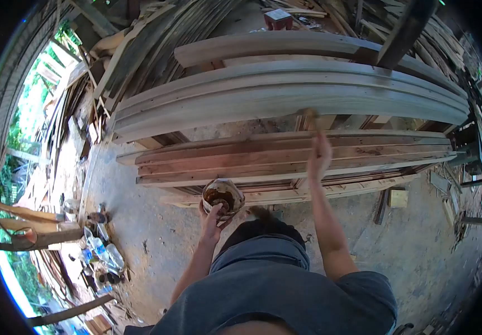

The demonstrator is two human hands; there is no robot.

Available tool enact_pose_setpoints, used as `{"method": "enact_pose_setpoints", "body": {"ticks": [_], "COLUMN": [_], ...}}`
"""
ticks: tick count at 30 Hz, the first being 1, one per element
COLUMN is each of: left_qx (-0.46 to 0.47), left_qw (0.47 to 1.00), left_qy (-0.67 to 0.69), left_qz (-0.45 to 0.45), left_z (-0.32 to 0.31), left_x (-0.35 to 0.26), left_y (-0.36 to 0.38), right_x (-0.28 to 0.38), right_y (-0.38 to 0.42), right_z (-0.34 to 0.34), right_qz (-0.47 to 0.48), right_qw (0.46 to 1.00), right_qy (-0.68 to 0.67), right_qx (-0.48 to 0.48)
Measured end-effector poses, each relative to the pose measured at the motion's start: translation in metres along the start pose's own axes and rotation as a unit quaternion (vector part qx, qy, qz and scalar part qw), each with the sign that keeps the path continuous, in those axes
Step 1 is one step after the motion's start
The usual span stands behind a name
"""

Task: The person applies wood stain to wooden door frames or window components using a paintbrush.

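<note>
My left hand [212,222] grips a stained, open container [234,195] with dark brown liquid inside, its thumb hooked over the rim. In my right hand [320,159], reached out in front, is a paintbrush [311,114] with its bristle end pointing away from me. The bristles are right at the near edge of a long, pale wooden frame piece [224,106]. Under my right wrist runs a second, reddish-brown wooden piece [213,159], which the container overlaps at its near side.
A dark post [408,33] rises beyond the frames at the right. Stacked boards [168,50] lean at the back left. Plastic bottles [105,251] litter the floor at left. A small wood block [398,198] lies at right, and a red box [278,20] stands far back.
</note>
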State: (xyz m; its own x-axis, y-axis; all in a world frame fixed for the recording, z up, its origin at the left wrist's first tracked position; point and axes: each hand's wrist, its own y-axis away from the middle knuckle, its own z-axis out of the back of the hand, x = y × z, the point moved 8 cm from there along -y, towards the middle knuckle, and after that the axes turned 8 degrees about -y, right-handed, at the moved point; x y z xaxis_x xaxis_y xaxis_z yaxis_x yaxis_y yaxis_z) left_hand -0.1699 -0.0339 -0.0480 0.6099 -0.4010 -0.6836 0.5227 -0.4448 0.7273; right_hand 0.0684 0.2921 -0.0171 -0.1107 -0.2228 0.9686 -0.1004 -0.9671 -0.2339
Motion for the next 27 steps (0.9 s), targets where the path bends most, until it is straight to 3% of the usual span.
{"method": "enact_pose_setpoints", "body": {"ticks": [2,4,8,10,17,19,20,22,25,27], "left_qx": [0.003,0.000,0.002,0.020,0.031,0.019,0.005,0.005,0.026,0.040], "left_qw": [1.000,1.000,1.000,1.000,0.999,0.999,1.000,1.000,0.999,0.997], "left_qy": [0.018,0.016,0.010,0.022,0.000,-0.005,-0.004,-0.014,-0.043,-0.067], "left_qz": [0.020,0.020,0.011,0.007,-0.009,-0.025,-0.026,-0.016,0.011,0.004], "left_z": [0.006,0.009,0.021,0.028,0.096,0.121,0.133,0.154,0.179,0.187], "left_x": [0.007,0.007,0.001,-0.011,-0.052,-0.064,-0.071,-0.078,-0.078,-0.082], "left_y": [-0.002,-0.003,-0.013,-0.016,-0.042,-0.047,-0.047,-0.053,-0.066,-0.079], "right_x": [0.000,0.008,0.030,0.053,0.080,0.086,0.088,0.096,0.096,0.106], "right_y": [-0.008,-0.017,-0.005,0.018,0.110,0.137,0.148,0.169,0.156,0.122], "right_z": [0.022,0.039,-0.017,-0.064,-0.189,-0.235,-0.244,-0.274,-0.271,-0.234], "right_qz": [-0.013,0.000,0.005,0.145,0.116,0.159,0.158,0.174,0.136,0.086], "right_qw": [0.998,0.986,0.989,0.980,0.993,0.970,0.970,0.943,0.961,0.980], "right_qy": [0.043,0.050,0.012,0.062,0.028,0.068,0.068,0.019,-0.024,-0.075], "right_qx": [-0.045,-0.158,-0.150,-0.120,0.019,0.171,0.170,0.284,0.239,0.161]}}
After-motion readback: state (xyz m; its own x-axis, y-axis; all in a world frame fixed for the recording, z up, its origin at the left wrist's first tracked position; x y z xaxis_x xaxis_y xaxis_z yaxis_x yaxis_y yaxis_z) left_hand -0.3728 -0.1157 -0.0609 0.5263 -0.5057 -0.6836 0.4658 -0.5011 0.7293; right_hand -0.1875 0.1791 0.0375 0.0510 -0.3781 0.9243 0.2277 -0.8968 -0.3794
